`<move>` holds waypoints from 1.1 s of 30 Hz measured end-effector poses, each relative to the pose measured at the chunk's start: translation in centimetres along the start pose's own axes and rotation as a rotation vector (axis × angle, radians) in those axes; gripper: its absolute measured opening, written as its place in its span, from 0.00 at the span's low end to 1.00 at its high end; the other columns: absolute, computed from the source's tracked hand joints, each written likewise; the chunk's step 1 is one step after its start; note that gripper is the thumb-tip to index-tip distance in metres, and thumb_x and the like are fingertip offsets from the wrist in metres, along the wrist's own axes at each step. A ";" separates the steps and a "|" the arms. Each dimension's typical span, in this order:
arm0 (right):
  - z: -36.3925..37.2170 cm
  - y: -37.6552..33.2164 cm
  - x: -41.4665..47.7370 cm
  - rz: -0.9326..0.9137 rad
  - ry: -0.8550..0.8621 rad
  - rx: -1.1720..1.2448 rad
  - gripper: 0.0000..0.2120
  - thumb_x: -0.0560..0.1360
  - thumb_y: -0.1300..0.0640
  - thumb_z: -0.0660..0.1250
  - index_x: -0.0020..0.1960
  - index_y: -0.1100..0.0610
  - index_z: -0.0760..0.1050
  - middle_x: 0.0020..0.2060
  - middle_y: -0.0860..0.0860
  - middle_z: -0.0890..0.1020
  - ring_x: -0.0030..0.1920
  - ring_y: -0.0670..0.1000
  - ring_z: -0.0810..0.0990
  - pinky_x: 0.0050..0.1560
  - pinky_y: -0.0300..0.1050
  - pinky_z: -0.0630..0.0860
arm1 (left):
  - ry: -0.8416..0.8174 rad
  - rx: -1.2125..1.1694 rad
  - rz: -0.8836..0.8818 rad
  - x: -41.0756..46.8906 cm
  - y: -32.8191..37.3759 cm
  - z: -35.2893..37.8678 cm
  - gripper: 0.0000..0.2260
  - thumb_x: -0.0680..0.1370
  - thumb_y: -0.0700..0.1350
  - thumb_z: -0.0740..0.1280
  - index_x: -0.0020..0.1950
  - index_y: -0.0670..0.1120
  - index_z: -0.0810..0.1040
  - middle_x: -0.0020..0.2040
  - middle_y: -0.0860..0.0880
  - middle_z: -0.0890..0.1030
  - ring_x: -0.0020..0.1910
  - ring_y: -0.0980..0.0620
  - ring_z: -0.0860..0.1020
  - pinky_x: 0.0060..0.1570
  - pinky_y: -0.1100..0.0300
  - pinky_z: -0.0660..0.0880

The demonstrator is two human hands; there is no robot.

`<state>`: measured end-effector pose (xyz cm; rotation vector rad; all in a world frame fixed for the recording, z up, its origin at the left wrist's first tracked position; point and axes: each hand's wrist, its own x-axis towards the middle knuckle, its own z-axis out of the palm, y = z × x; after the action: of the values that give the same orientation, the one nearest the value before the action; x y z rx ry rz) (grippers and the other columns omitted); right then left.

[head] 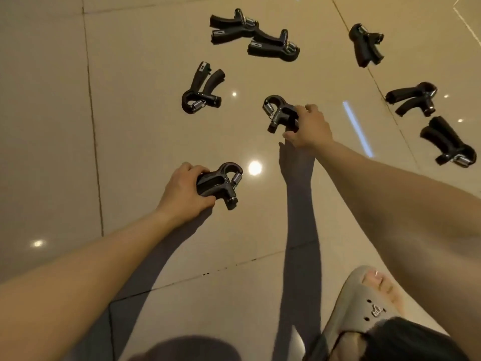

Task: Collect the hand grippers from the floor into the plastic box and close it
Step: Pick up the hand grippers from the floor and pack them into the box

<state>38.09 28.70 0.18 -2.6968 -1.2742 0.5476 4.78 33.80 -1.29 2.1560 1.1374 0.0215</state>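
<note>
Both hands are clamped on hand grippers: left hand (183,190) on one (221,185), right hand (308,127) on another (279,114). Spring tension could twist either loose onto the floor (130,126).

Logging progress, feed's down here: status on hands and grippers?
Left hand and right hand each closed on a black spring-loaded hand gripper. Six more loose on the beige tiled floor. Plastic box not in view. Nothing blocking.
</note>
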 end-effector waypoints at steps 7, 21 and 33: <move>0.9 1.2 2.4 -0.025 0.031 -0.102 0.25 0.72 0.44 0.73 0.64 0.53 0.73 0.56 0.55 0.78 0.58 0.61 0.77 0.55 0.56 0.73 | 0.109 -0.189 -0.128 2.2 0.8 -0.1 0.25 0.67 0.48 0.78 0.62 0.53 0.76 0.54 0.52 0.79 0.52 0.52 0.78 0.52 0.57 0.74; -2.3 -0.9 -9.9 0.058 0.275 0.168 0.20 0.72 0.45 0.75 0.61 0.51 0.77 0.49 0.50 0.77 0.52 0.56 0.76 0.45 0.48 0.72 | 0.192 -0.296 0.013 -1.8 5.7 -3.5 0.24 0.69 0.50 0.78 0.62 0.54 0.75 0.54 0.54 0.79 0.51 0.55 0.78 0.49 0.58 0.77; -16.4 -1.8 -33.0 0.072 0.642 0.242 0.24 0.72 0.47 0.75 0.65 0.54 0.77 0.54 0.52 0.80 0.54 0.55 0.78 0.53 0.50 0.75 | 0.247 -0.270 0.443 -16.1 15.1 -11.9 0.29 0.69 0.49 0.80 0.67 0.51 0.74 0.59 0.52 0.79 0.57 0.54 0.77 0.58 0.57 0.74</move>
<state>23.58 5.53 24.88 -2.4124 -0.8697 -0.1559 1.99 22.96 21.15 2.1517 0.7116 0.6185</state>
